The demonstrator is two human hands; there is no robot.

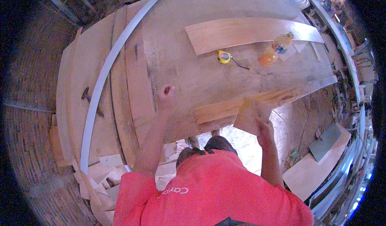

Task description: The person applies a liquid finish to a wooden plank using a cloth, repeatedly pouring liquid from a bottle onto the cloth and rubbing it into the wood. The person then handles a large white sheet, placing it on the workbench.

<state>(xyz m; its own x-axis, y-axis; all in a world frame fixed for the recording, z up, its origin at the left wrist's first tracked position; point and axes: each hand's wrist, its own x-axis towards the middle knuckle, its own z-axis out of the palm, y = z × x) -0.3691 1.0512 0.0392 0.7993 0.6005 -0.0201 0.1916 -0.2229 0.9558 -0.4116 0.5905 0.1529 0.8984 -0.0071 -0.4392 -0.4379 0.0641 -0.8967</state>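
My left hand (165, 95) is curled closed over the wooden worktable (181, 69). A dark hollow shows in its fist, and I cannot make out whether anything is inside. At the near edge of the table, my right hand (264, 132) pinches a thin tan sheet (250, 116), roughly four-sided. The sheet partly covers a long wood veneer strip (219, 107) lying along that edge. Farther off, a yellow tape measure (224, 57) rests beside a wide veneer strip (237, 33). To its right is a clear bottle (277, 49) with orange liquid.
A long pale curved strip (105, 74) runs across the table's left side, near a dark hammer-like tool (85, 94). Wood offcuts (106, 173) are heaped at the lower left. On the right lie a light board (317, 161) and a grey-green sheet (325, 142).
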